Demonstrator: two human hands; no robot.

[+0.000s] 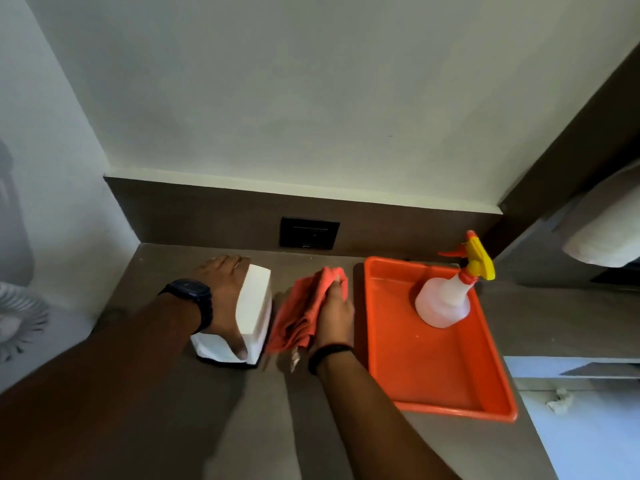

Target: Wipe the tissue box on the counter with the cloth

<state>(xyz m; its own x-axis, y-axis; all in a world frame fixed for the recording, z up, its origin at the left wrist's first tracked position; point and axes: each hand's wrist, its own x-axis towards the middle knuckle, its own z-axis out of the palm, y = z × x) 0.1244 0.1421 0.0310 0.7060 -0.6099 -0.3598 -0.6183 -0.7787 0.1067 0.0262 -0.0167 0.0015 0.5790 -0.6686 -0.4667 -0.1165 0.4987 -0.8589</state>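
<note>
A white tissue box (256, 306) stands tipped on the brown counter (242, 427), with a white tissue sticking out at its near left end. My left hand (221, 292) grips the box from the left, fingers over its far end and thumb at the near end. Just right of the box my right hand (334, 317) holds a crumpled orange cloth (304, 313). The cloth hangs beside the box's right face; whether it touches is unclear.
An orange tray (433, 372) lies to the right with a spray bottle (446, 299) standing in it. A black wall socket (309, 233) sits on the backsplash behind. A white fan (17, 320) is at the far left, a paper roll (602, 237) at the upper right.
</note>
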